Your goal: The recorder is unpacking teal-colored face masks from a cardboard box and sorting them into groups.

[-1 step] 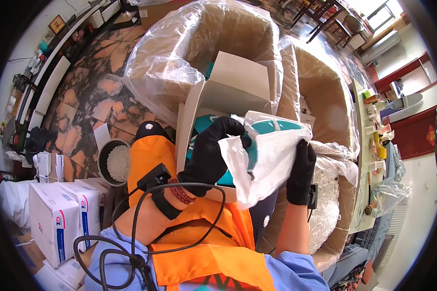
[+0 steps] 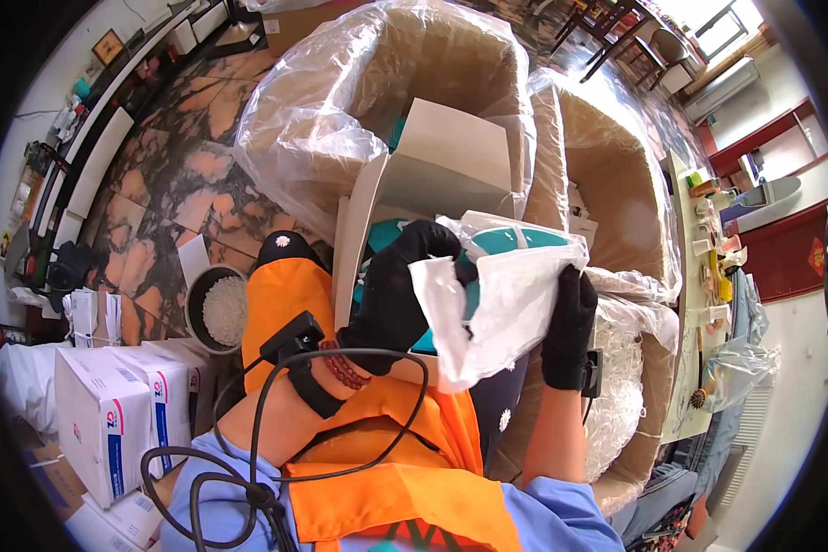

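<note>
In black gloves, both of my hands hold a white bag or wrapper (image 2: pixel 515 294), thin and crumpled, in front of an open cardboard box (image 2: pixel 442 184). My left hand (image 2: pixel 391 285) has its fingers bent around the bag's left edge, above the box. My right hand (image 2: pixel 570 322) is closed on its right side, the thumb near the upper corner. Just behind the wrapper shows a teal item (image 2: pixel 506 240) with a pale band across it; whether it lies inside the wrapper I cannot tell. More teal pieces (image 2: pixel 385 235) fill the box, partly hidden by my left hand.
Plastic-lined cartons (image 2: pixel 340 64) stand ahead and to the right. At my left are a bin of white pellets (image 2: pixel 225 308) and white packages (image 2: pixel 110 414). A black cable (image 2: pixel 248 442) loops over my left arm. A cluttered table (image 2: pixel 695 368) runs along the right.
The lower part of the white wrapper has shifted slightly left and up. My right hand has moved a touch to the left; both hands keep their hold.
</note>
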Demonstrator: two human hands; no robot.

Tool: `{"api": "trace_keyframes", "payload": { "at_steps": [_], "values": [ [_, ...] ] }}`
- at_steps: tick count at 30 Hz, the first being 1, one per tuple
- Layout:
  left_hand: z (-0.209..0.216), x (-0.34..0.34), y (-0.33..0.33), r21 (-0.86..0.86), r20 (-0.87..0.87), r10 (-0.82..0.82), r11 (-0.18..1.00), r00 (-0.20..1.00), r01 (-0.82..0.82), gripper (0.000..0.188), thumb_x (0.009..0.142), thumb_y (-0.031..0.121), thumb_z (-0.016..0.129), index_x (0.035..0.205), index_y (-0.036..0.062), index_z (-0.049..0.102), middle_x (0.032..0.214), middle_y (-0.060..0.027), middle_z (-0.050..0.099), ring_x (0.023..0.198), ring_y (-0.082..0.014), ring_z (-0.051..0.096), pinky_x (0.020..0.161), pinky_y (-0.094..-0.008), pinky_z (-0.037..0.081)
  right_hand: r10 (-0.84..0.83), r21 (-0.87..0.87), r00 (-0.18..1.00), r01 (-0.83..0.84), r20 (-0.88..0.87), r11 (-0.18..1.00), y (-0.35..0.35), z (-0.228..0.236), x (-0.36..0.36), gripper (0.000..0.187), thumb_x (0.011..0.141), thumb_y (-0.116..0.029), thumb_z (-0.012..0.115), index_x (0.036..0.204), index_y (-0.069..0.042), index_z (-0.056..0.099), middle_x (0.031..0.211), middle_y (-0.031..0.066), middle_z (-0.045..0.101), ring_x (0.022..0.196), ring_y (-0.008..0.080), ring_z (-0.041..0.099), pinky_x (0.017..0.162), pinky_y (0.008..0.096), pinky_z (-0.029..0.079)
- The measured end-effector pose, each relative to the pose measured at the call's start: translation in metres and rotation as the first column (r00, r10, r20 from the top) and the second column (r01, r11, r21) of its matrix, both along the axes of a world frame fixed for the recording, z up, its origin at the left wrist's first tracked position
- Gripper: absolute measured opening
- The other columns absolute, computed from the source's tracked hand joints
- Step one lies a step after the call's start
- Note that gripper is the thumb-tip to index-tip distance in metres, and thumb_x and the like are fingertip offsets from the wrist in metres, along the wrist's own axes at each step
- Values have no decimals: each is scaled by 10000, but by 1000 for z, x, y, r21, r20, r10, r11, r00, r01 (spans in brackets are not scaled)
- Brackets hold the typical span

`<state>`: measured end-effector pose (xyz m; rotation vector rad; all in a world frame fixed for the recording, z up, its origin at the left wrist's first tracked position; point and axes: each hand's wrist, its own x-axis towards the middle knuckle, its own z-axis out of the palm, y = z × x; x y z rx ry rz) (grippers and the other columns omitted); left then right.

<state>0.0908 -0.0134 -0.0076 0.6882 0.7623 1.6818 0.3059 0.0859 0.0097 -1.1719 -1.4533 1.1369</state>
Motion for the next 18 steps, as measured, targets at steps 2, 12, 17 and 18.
{"api": "trace_keyframes", "payload": {
  "at_steps": [2, 12, 17, 18],
  "values": [
    [1, 2, -1, 2, -10, 0, 1000, 1000, 0, 217, 859, -35, 643, 1060, 42, 616, 938, -46, 659, 846, -112, 644, 753, -264, 540, -3, 13, 1000, 3, 29, 1000, 1, -2, 2, 341, 1014, -281, 525, 996, 23, 679, 820, 18, 648, 744, 96, 537, 664, 291, 445],
    [-30, -1, 11, 7, -349, -2, 1000, 937, 5, 426, 868, -13, 659, 1283, 46, 579, 1118, -68, 662, 996, -143, 632, 911, -292, 509, 4, -27, 1000, -4, -1, 1000, -2, 4, -1, 326, 1018, -262, 531, 1026, 24, 686, 837, 6, 654, 755, 83, 523, 683, 276, 444],
    [-47, -2, 16, 90, -330, -41, 993, 943, 75, 252, 957, 59, 568, 1206, 24, 568, 1068, -64, 633, 975, -139, 599, 879, -277, 497, 75, 6, 991, -77, 109, 997, 2, -11, 6, 297, 1010, -240, 564, 1051, 26, 687, 851, -3, 661, 773, 75, 531, 700, 265, 447],
    [-51, 5, 8, 15, 171, -106, 994, 980, 105, 238, 960, 52, 551, 1195, 27, 582, 1099, -73, 641, 985, -165, 608, 885, -291, 500, 15, 7, 999, -15, 49, 1000, 0, -12, 0, 308, 1015, -253, 544, 1017, 24, 679, 834, 11, 646, 758, 85, 517, 691, 275, 443]
  ]
}}
